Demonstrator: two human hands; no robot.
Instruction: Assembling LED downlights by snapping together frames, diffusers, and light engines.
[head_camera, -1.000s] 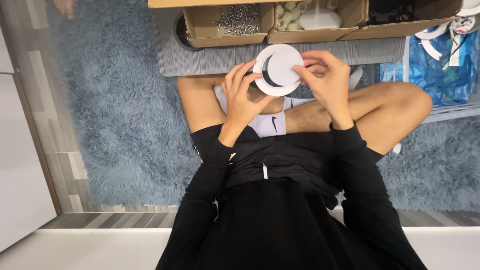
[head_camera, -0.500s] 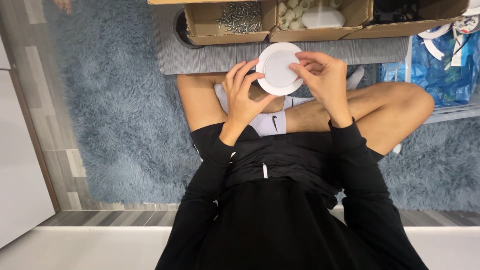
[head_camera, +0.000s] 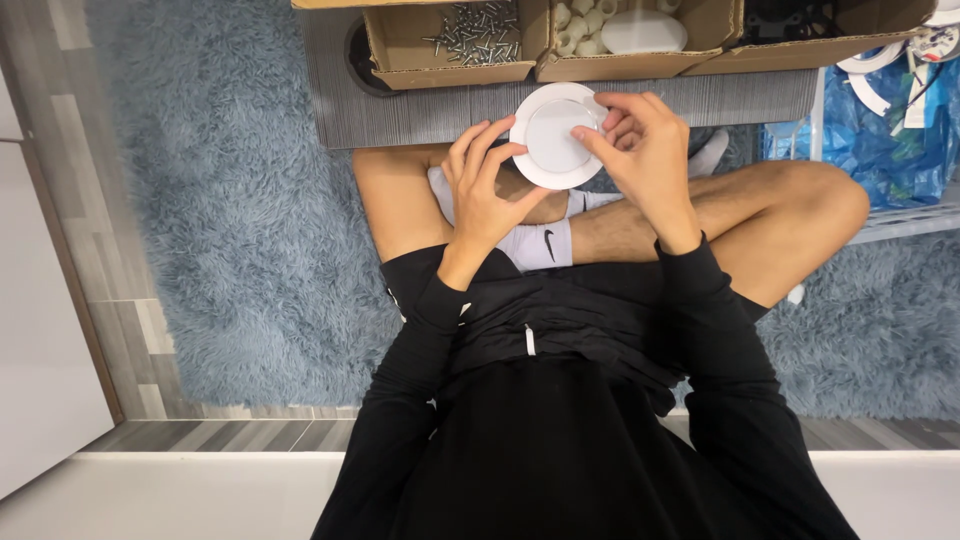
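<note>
Both hands hold one round white plastic disc with a raised rim (head_camera: 553, 148) above the person's crossed legs. The left hand (head_camera: 487, 185) curls its fingers (head_camera: 492, 152) narrowly against the disc's near-left edge; the right hand (head_camera: 645, 150) pinches the far-right rim between thumb and forefinger. It looks light, stiff and smooth, so likely slippery on the flat face; the rim is the surer place to take hold, with opposing fingertips. Beyond the fingers sit a brown cardboard box of loose silver screws (head_camera: 465, 40) and a second cardboard box of white fittings (head_camera: 620, 35) on a grey ribbed mat (head_camera: 420, 110), over a shaggy blue rug (head_camera: 250, 220)
</note>
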